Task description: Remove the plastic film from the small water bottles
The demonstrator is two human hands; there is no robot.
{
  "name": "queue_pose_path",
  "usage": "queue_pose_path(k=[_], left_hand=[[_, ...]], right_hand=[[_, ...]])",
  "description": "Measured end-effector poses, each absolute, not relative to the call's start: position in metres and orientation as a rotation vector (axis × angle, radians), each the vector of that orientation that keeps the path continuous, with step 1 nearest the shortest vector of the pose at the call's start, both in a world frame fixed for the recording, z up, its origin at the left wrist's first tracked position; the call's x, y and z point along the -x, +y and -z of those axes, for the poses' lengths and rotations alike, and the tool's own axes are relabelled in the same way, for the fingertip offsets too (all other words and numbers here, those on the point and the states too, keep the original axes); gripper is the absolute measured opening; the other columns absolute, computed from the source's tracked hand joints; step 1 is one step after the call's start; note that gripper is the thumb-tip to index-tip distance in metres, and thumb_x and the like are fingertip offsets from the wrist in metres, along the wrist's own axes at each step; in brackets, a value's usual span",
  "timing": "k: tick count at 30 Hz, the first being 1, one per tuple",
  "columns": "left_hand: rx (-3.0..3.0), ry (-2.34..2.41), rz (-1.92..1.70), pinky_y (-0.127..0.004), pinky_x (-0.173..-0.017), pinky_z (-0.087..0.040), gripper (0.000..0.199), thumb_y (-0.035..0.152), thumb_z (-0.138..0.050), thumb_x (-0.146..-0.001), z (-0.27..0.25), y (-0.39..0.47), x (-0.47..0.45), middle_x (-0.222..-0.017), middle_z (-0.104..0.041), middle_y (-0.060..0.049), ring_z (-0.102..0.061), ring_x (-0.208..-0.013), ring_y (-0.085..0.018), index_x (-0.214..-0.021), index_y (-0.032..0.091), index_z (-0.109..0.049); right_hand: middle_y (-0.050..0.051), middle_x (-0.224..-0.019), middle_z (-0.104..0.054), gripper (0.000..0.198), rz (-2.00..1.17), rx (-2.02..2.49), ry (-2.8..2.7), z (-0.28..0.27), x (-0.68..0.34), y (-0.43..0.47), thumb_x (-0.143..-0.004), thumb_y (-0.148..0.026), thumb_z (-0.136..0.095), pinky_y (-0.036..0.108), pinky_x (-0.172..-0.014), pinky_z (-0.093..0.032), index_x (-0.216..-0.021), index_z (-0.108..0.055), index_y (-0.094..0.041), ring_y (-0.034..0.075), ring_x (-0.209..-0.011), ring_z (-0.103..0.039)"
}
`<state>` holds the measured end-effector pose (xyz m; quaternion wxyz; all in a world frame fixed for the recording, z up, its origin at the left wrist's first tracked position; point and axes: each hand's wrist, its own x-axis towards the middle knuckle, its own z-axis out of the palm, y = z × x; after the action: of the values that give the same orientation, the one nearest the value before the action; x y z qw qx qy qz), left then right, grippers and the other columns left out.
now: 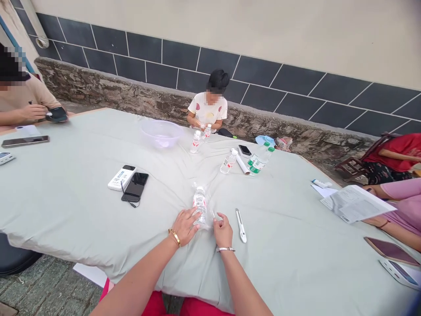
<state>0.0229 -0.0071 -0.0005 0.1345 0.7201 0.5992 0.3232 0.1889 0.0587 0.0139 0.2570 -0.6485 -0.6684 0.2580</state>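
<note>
In the head view, a small clear water bottle (pixel 200 201) with a red-and-white label and white cap is in front of me, cap end away from me. Thin clear plastic film (pixel 210 206) surrounds it; whether it is a bag or a sheet I cannot tell. My left hand (pixel 186 224) lies with fingers stretched over the near left side of the bottle. On its right, my right hand (pixel 222 229) has thumb and forefinger pinched at the film's edge. A white utility knife (pixel 241 225) rests on the cloth just right of my right hand.
Left of centre are a white box-like device (pixel 122 177) and a black phone (pixel 135 187). Beyond stand a clear basin (pixel 162 133), more bottles (pixel 227 161) and green-capped bottles (pixel 259 161). Co-workers sit around the cloth-covered table (pixel 279 245); one holds papers (pixel 357 203) at right.
</note>
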Motion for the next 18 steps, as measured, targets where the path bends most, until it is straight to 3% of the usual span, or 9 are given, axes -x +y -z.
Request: queue_pose_path(k=[7,10,14,18], left_hand=[[-2.040,1.805,-0.931,-0.052,-0.107,-0.022,0.050,0.047,-0.038,-0.087,0.000,-0.012,-0.023,-0.141,-0.040,-0.008,-0.037,-0.128,-0.025,-0.132,0.025,-0.042],[-1.942,1.961,-0.972,-0.054,-0.107,-0.021,0.053,0.050,-0.043,-0.084,-0.005,-0.006,-0.031,-0.136,-0.046,-0.011,-0.037,-0.127,-0.029,-0.129,0.023,-0.046],[-1.802,2.102,-0.940,-0.058,-0.104,-0.022,0.058,0.054,-0.049,-0.078,-0.016,0.018,-0.048,-0.140,-0.039,-0.013,-0.027,-0.131,-0.036,-0.128,0.023,-0.047],[-1.682,2.112,-0.878,-0.057,-0.102,-0.027,0.050,0.047,-0.052,-0.078,-0.018,0.036,-0.052,-0.142,-0.036,-0.010,-0.027,-0.131,-0.037,-0.123,0.026,-0.052]], right_hand=[[0.003,-0.080,-0.065,0.042,-0.579,1.953,-1.981,-0.009,-0.210,0.063,-0.086,-0.035,-0.035,0.028,-0.065,-0.042,-0.122,-0.049,-0.019,0.020,-0.078,-0.061],[0.007,-0.096,-0.063,0.042,-0.550,1.955,-1.976,-0.015,-0.207,0.066,-0.084,-0.026,-0.037,0.029,-0.073,-0.044,-0.124,-0.048,-0.017,0.020,-0.087,-0.061],[0.013,-0.117,-0.053,0.042,-0.309,1.668,-2.006,-0.034,-0.196,0.064,-0.079,-0.013,-0.036,0.034,-0.091,-0.040,-0.118,-0.052,-0.015,0.022,-0.107,-0.052],[0.009,-0.113,-0.058,0.034,-0.451,1.214,-2.071,-0.042,-0.172,0.059,-0.089,-0.026,-0.030,0.032,-0.095,-0.040,-0.110,-0.055,-0.018,0.017,-0.108,-0.052]])
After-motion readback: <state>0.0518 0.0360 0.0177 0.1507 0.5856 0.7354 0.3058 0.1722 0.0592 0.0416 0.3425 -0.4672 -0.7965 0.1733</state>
